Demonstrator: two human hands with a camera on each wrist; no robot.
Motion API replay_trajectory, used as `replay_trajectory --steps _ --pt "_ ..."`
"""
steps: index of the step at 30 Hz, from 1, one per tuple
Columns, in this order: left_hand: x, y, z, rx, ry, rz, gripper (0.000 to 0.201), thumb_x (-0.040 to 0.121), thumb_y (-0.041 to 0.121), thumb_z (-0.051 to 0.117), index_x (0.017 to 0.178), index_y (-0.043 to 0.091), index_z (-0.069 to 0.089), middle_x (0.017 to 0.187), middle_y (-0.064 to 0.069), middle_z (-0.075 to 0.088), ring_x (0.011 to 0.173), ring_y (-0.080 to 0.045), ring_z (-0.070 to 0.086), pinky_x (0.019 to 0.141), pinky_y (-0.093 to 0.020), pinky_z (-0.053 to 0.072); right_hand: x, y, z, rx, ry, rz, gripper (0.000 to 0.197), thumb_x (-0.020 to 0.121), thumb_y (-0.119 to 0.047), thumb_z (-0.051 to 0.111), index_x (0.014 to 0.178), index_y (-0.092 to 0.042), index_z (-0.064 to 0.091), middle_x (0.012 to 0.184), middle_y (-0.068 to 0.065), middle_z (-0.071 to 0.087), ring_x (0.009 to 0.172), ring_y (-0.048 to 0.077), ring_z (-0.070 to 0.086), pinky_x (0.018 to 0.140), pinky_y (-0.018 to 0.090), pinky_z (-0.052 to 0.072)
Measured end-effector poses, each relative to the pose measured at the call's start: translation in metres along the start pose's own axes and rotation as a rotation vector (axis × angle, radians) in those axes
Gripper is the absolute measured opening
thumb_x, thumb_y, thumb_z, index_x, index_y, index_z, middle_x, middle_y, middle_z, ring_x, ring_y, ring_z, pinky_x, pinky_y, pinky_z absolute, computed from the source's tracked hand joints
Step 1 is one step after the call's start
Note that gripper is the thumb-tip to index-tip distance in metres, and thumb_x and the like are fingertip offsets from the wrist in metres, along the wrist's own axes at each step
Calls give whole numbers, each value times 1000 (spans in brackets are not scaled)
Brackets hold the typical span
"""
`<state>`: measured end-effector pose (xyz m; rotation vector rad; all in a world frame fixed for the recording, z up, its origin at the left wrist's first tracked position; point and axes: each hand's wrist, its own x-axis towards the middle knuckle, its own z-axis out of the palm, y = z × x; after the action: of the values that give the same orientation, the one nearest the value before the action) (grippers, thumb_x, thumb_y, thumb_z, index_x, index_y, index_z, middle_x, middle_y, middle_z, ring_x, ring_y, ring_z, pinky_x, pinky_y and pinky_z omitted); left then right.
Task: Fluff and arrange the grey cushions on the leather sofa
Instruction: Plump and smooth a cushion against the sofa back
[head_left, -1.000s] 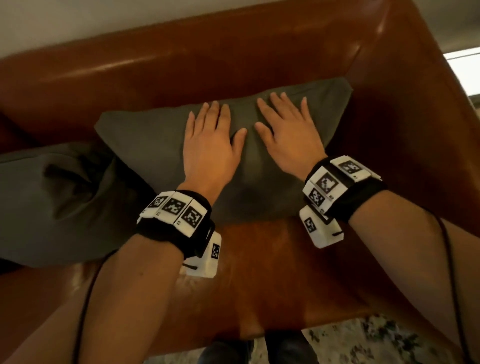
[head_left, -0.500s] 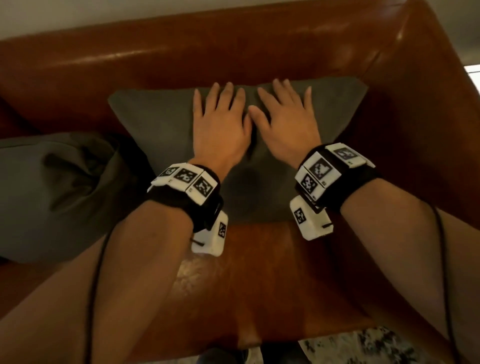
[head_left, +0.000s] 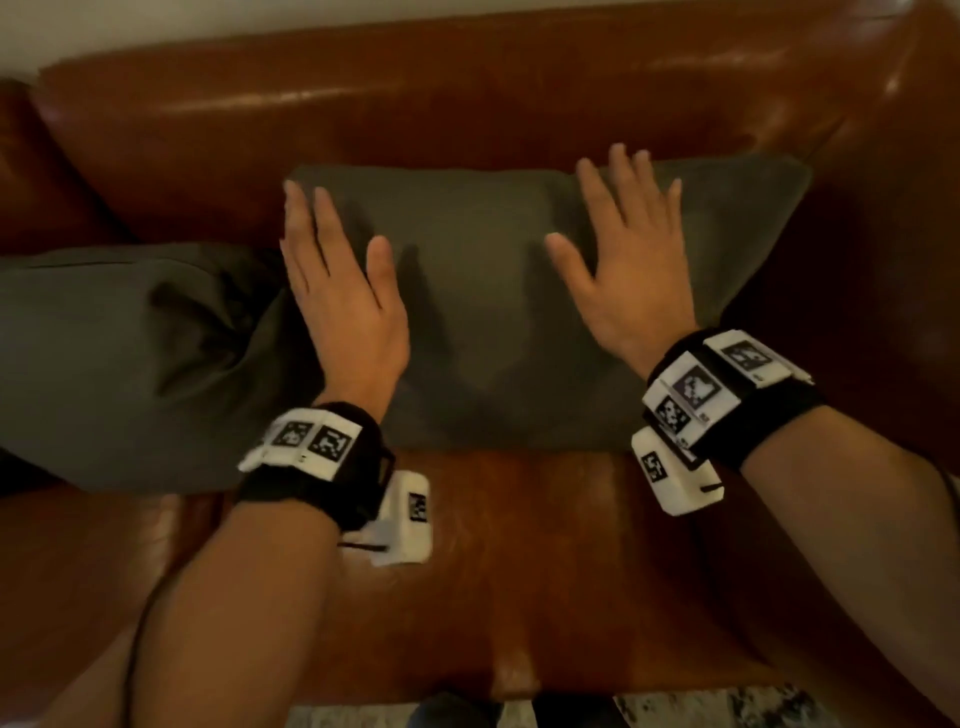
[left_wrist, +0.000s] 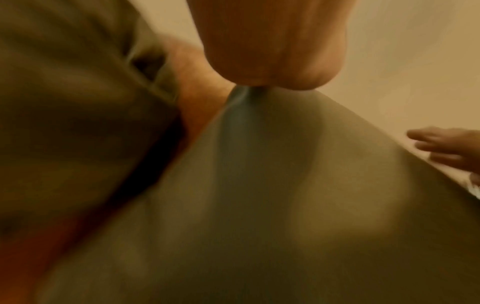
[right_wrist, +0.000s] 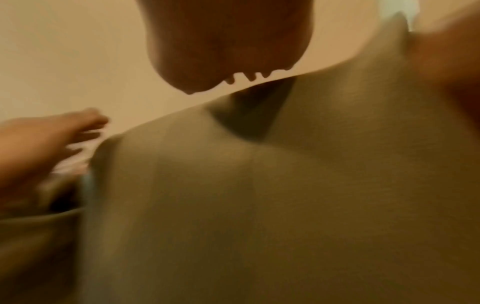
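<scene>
A grey cushion (head_left: 478, 291) leans against the back of the brown leather sofa (head_left: 467, 93), near its right arm. My left hand (head_left: 332, 280) lies flat with straight fingers on the cushion's left edge. My right hand (head_left: 628, 254) lies flat with spread fingers on its right part. Neither hand grips the fabric. A second grey cushion (head_left: 119, 358), creased, lies to the left and touches the first. Both wrist views are blurred; they show the cushion (left_wrist: 259, 205) (right_wrist: 259, 205) close below each palm.
The sofa's seat (head_left: 519, 571) lies bare in front of the cushions. The sofa's right arm (head_left: 893, 208) rises beside the first cushion. A pale wall (head_left: 156, 26) stands behind the sofa, and a patterned rug (head_left: 727, 706) shows at the bottom edge.
My hands lay side by side on the middle of the cushion; they have slid apart, the left to its left edge, the right toward its right side.
</scene>
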<state>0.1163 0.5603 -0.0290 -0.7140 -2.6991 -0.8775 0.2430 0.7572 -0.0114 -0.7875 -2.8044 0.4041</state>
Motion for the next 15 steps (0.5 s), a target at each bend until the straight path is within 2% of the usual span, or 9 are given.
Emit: replay_trajectory --steps 1,3,5,7,9,11,12,15 --pt "-9 5 7 -165 55 -107 60 104 38 25 152 3 20 161 -16 11 149 -25 12 121 -33 11 -2 -12 3 4 -14 -66 69 98 -59 29 155 -20 21 164 11 12 152 28 5 122 50 1" --pt "-15 15 23 -482 72 -363 58 104 37 24 154 8 14 163 -9 7 150 -17 9 120 -25 9 -2 -26 13 -23 -53 -108 70 98 -61 28 155 -22 20 164 10 13 152 27 6 121 50 0" --pt "-8 19 38 -659 100 -545 56 104 39 23 154 14 15 163 -3 11 149 -13 11 120 -26 11 0 -25 22 -44 -55 -91 70 98 -61 29 155 -22 20 163 11 15 152 27 8 121 50 0" --pt "-6 15 47 -716 176 -645 57 103 43 24 153 17 21 161 -2 19 147 -14 20 120 -30 17 2 -18 25 -44 -44 -81 70 98 -61 30 155 -21 21 162 12 17 151 28 9 121 48 1" --pt "-11 4 52 -756 185 -690 57 102 46 23 153 20 25 158 0 28 144 -13 27 117 -27 21 2 -16 26 -43 -48 -87 70 98 -61 29 155 -21 20 162 12 17 151 27 9 122 47 0" --pt "-20 -12 61 -775 119 -699 53 104 46 20 151 24 31 155 5 35 140 -10 32 112 -21 23 3 -16 27 -49 -48 -87 70 98 -61 28 155 -21 20 162 12 18 151 27 9 122 46 0" --pt "-26 -23 67 -791 94 -725 52 103 47 20 149 26 35 152 6 38 139 -10 35 112 -22 24 3 -16 28 -48 -46 -84 70 98 -61 28 155 -21 20 162 12 18 151 27 10 122 46 1" --pt "-56 -57 87 -857 -24 -935 56 102 53 21 146 27 42 149 4 44 138 -17 39 115 -34 29 4 -15 31 -48 -35 -75 69 98 -60 28 155 -22 21 162 11 20 151 27 11 122 46 1"
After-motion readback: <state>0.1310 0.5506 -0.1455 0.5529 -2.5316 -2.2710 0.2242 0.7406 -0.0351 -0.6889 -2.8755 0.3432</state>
